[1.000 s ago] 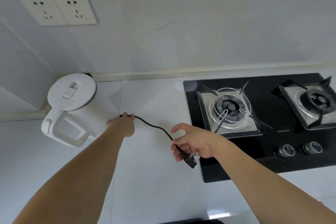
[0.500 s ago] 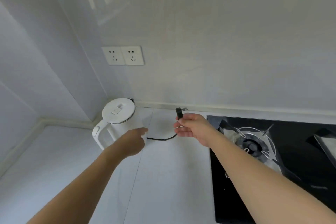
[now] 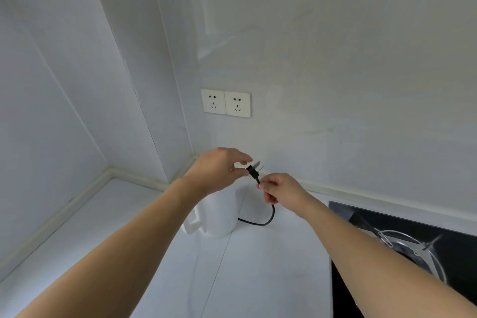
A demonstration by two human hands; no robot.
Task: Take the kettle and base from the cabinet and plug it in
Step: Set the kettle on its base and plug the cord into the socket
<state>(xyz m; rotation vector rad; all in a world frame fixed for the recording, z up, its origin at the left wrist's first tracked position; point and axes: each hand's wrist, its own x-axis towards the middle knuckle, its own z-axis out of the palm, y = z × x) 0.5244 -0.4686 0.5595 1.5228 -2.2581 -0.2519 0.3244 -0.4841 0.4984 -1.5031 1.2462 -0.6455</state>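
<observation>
A white kettle [image 3: 219,217] stands on the white counter near the corner, its top hidden behind my left forearm. Its black cord [image 3: 267,219] loops from the kettle's foot up to a black plug [image 3: 252,170] with bare metal prongs. My left hand [image 3: 219,168] pinches the plug between thumb and fingertips. My right hand [image 3: 280,187] grips the cord just below the plug. Both hands hover above the kettle. Two white wall sockets [image 3: 225,102] sit side by side on the wall above the hands. The base is hidden.
A black gas hob [image 3: 402,242] with a metal burner ring lies at the right on the counter [image 3: 108,235]. Walls meet in a corner at the left behind the kettle.
My view has tilted further up the wall. My left hand left the kettle's side and rose to pinch the plug. My right hand slid down onto the cord.
</observation>
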